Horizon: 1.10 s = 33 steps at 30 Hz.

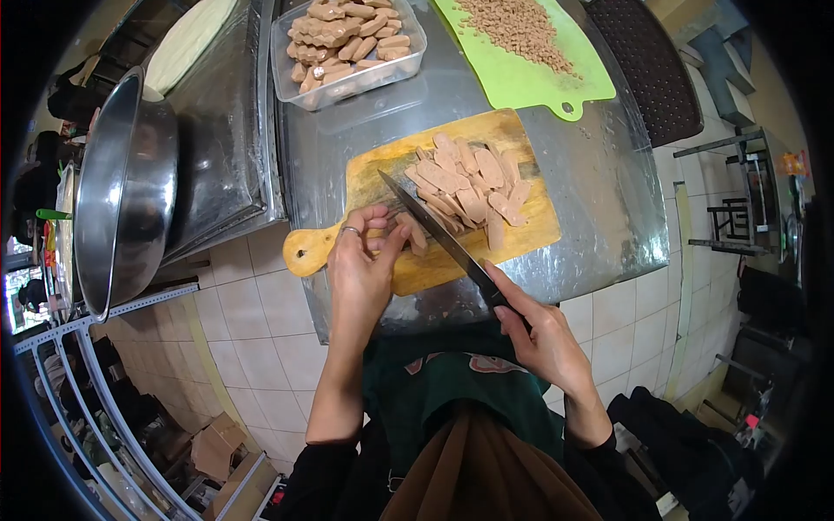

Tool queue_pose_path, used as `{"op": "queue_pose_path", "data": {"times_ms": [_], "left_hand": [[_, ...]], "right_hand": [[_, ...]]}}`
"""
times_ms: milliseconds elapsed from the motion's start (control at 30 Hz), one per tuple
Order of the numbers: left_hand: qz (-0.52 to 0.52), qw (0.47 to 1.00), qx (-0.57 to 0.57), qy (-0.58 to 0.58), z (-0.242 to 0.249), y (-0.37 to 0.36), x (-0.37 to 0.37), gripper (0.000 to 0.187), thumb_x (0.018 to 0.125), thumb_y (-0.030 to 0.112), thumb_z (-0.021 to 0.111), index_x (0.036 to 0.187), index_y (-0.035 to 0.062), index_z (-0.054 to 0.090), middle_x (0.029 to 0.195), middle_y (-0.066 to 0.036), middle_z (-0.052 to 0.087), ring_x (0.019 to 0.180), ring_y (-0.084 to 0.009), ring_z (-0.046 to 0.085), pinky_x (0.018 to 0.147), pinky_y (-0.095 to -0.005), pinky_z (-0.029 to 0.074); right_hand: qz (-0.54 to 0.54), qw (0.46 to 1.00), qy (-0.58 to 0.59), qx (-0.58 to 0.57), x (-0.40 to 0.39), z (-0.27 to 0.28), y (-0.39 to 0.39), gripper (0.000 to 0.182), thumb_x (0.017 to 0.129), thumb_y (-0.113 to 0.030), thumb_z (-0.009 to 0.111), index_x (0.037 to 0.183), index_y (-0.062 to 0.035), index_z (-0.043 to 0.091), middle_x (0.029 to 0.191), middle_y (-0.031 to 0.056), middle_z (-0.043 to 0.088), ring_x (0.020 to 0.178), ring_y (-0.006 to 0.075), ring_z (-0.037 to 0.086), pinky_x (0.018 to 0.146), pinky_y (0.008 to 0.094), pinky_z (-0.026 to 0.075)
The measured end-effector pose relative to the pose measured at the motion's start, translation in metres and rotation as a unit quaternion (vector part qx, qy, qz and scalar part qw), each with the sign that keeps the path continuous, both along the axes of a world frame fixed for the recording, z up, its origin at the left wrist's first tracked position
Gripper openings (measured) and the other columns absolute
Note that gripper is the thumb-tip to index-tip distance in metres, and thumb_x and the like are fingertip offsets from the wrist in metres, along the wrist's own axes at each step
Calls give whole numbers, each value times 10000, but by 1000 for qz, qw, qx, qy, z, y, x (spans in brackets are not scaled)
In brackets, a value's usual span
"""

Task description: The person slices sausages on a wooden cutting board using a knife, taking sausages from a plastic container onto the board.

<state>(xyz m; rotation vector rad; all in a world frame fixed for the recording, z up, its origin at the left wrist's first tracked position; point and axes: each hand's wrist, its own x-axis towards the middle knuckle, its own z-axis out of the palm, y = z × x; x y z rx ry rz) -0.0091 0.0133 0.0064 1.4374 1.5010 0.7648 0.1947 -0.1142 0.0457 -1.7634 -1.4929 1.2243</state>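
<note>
A wooden cutting board lies on the metal table, its handle pointing left. Sliced sausage is heaped on the board's right half. My right hand is wrapped round the black handle of a knife, whose blade slants up and left across the board. To the left of the blade, my left hand has its fingers curled, thumb and fingertips against a piece of sausage. The blade is beside that piece; whether it touches cannot be made out.
A clear plastic tub of whole sausages stands at the back left. Behind on the right, a green cutting board carries finely diced sausage. A large steel bowl is at the far left, near a pale round dough sheet.
</note>
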Motion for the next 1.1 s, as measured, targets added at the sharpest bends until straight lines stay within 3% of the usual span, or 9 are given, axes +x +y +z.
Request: {"op": "queue_pose_path", "data": {"times_ms": [167, 400, 600, 800, 1100], "left_hand": [[26, 993, -83, -82, 6, -3, -3, 262, 909, 62, 712, 1111, -32, 575, 885, -41, 650, 719, -76, 619, 661, -208, 519], [19, 992, -103, -73, 11, -3, 8, 284, 898, 67, 729, 1113, -14, 563, 855, -51, 678, 720, -79, 634, 659, -202, 517], [46, 990, -104, -83, 9, -5, 10, 274, 901, 59, 723, 1106, -18, 559, 846, -75, 691, 722, -100, 661, 629, -210, 514], [55, 988, -107, -101, 6, -7, 13, 266, 906, 63, 721, 1101, -15, 557, 845, -87, 702, 718, -106, 674, 627, -210, 513], [53, 983, -121, -128, 2, -8, 10, 232, 933, 13, 666, 1126, -8, 538, 901, -102, 694, 769, -124, 677, 690, -219, 540]], "right_hand": [[-1, 1000, 13, -12, 0, 0, 4, 599, 931, -8, 592, 1488, -150, 420, 1113, 247, 667, 933, 438, 655, 767, 443, 527], [13, 1000, 19, -8, -2, -4, 10, 597, 932, -34, 602, 1488, -158, 424, 1062, 226, 686, 892, 429, 663, 743, 444, 528], [9, 1000, 10, 18, -4, -9, 10, 605, 936, -33, 596, 1494, -194, 427, 847, 177, 655, 736, 380, 639, 674, 438, 516], [21, 1000, -19, 1, -2, 12, 0, 608, 940, -26, 590, 1499, -205, 430, 693, 110, 526, 597, 293, 559, 600, 405, 495], [52, 998, -28, -26, 4, 33, -6, 722, 844, 94, 613, 1495, -159, 431, 775, 88, 597, 649, 259, 581, 618, 385, 541]]}}
